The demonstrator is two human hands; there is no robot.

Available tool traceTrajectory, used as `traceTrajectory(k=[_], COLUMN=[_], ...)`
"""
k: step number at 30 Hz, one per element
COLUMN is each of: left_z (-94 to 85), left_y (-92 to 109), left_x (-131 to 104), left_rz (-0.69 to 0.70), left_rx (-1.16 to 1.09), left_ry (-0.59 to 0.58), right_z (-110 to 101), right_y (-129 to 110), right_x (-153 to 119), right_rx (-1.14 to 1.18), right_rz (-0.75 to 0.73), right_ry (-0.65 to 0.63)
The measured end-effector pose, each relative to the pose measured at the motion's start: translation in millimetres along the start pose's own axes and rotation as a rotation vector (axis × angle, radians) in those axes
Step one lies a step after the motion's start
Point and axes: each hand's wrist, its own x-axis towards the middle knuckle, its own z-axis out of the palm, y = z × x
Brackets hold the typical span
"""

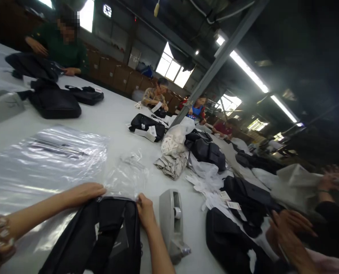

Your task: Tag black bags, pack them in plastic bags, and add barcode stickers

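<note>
A black bag [109, 236] lies in front of me at the bottom of the view, its top edge inside or under a clear plastic bag [126, 171]. My left hand [91, 190] is closed on the top left corner, where plastic and bag meet. At the top right corner my right hand [144, 207] pinches the same edge. Flat clear plastic sheets [49, 160] are spread on the table to the left. Just right of my right hand stands a grey tape dispenser [171, 217].
More black bags [54, 101] lie on the white table [115, 102], with others [229, 232] at the right. Crumpled wrapping [172, 165] sits near a slanted metal post [209, 76]. A co-worker's hands [290, 228] move close by at the right; other people are across the table.
</note>
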Motion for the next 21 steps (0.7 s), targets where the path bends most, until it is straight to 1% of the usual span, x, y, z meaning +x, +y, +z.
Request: traceTrajectory(k=[2,4,8,10,12,15,17,19,21], left_z=[8.6,13.2,23.9,29.8,32.6,29.7,25.7,22.3,20.1], left_y=[0,-3,-7,-4,4,22,34,43,48], left_x=[-6,-9,-15,-20,-26,-34,-38,-40,-42], left_rz=[-0.053,-0.121,-0.302,-0.396,-0.497,-0.641,-0.689,-0.711,-0.736], left_rx=[-0.095,-0.184,-0.325,-0.386,-0.420,-0.425,-0.472,-0.572,-0.698], left_ry=[-0.012,-0.015,0.045,0.106,0.199,0.402,0.504,0.545,0.545], right_z=[4,1,-6,-9,-12,-20,-31,-45,-57], right_y=[7,8,5,2,-3,-16,-27,-36,-41], right_x=[-13,-20,-27,-28,-27,-23,-20,-19,-19], right_rx=[0.053,0.117,0.261,0.329,0.398,0.530,0.632,0.713,0.754], right_rz=[0.066,0.127,0.249,0.316,0.388,0.486,0.529,0.547,0.558], right_ry=[0.001,0.001,-0.005,-0.010,-0.009,-0.033,-0.094,-0.177,-0.251])
